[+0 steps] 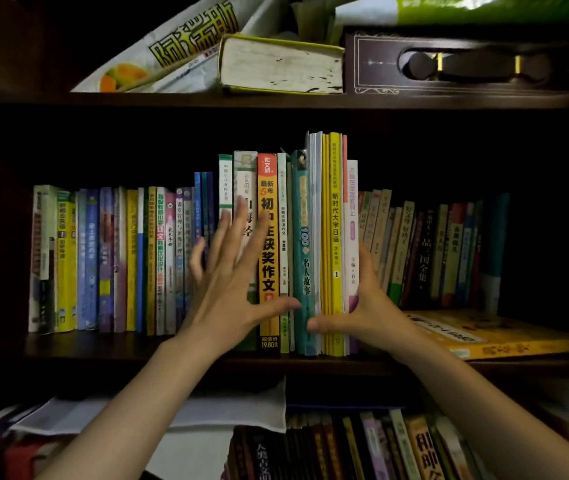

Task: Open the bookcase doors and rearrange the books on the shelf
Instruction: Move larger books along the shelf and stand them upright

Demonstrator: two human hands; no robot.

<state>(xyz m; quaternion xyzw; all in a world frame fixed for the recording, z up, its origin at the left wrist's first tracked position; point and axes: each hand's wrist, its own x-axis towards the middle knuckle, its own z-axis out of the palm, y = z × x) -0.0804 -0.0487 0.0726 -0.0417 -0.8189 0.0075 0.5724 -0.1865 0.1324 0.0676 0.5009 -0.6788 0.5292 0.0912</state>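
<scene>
The middle shelf (103, 348) of the dark bookcase holds a long row of upright books. My left hand (231, 289) lies flat with its fingers spread against the spines of a pale book and the orange book (268, 188), its thumb reaching the teal book (302, 258). My right hand (369, 306) grips a tall bundle from the right. Its thumb crosses the front near the teal book's foot, and its fingers wrap the side of the white-spined book (352, 220). The yellow book (335, 209) stands inside that bundle. No bookcase doors are in view.
Shorter books (130, 258) fill the shelf's left. Books (414, 254) lean at the right, behind a flat yellow book (504, 336). Above lie a thick book (279, 65), a dark box (449, 64) and bags. The lower shelf holds books (362, 445) and white paper (227, 407).
</scene>
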